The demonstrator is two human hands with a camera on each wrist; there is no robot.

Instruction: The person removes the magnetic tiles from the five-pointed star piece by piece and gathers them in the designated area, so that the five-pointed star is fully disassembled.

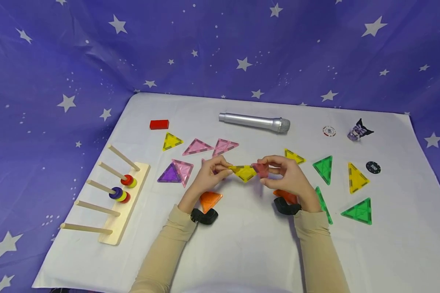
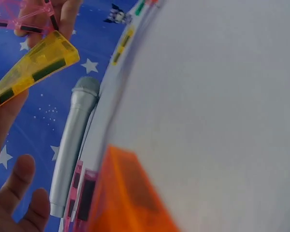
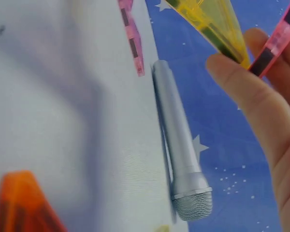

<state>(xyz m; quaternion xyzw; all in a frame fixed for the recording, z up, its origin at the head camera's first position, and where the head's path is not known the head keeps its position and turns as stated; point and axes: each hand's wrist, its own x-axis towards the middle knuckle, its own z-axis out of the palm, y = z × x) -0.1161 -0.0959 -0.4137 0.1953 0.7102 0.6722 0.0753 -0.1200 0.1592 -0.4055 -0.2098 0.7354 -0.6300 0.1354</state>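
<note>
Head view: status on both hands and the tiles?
Left hand pinches yellow tile. Right hand pinches pink tile. Tiles meet above the table. Nothing in the way.

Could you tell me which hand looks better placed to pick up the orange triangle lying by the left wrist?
Probably the left hand: the orange triangle lies just beside its wrist. Both hands are occupied, though; left pinches the yellow triangle, right hand the pink triangle.

head overhead, wrists low, sharing microphone [image 1: 254, 122]
</note>
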